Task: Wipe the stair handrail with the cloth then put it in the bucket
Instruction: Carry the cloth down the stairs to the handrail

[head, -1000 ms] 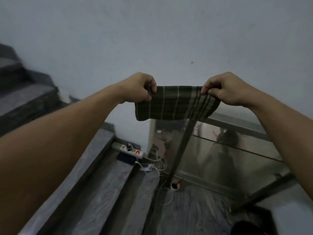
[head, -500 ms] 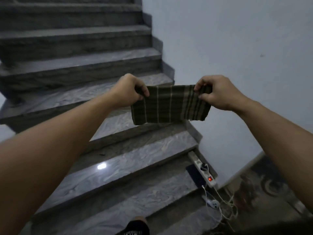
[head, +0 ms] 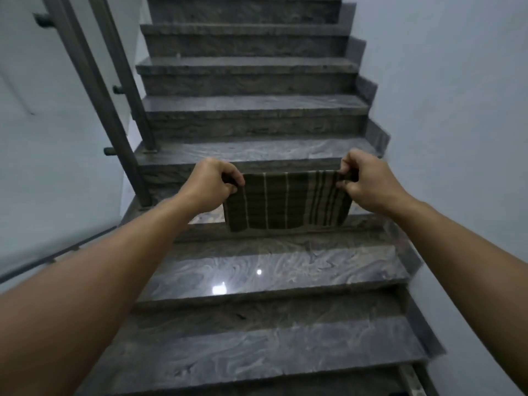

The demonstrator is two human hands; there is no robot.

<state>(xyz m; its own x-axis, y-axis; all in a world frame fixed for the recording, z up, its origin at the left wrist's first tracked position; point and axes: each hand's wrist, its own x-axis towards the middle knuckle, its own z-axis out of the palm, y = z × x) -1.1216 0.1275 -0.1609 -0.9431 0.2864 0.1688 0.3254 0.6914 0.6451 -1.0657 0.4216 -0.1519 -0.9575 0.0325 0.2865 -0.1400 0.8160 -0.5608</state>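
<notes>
A dark green cloth [head: 285, 202] with pale stripes hangs folded in front of me, stretched between both hands. My left hand [head: 213, 185] pinches its top left corner and my right hand [head: 364, 181] pinches its top right corner. The grey metal stair handrail [head: 94, 81] with its posts rises along the left side of the steps, well left of the cloth and apart from both hands. No bucket is in view.
Polished grey marble stairs [head: 257, 270] climb straight ahead, with light spots reflected on a near step. Pale walls [head: 457, 110] close in on the right and the left. A lower rail [head: 54, 257] runs along the left wall.
My view has swung left, from the wall and floor with the power strip round to face up the stairs; the handrail has come into view. Both hands still hold the cloth stretched out.
</notes>
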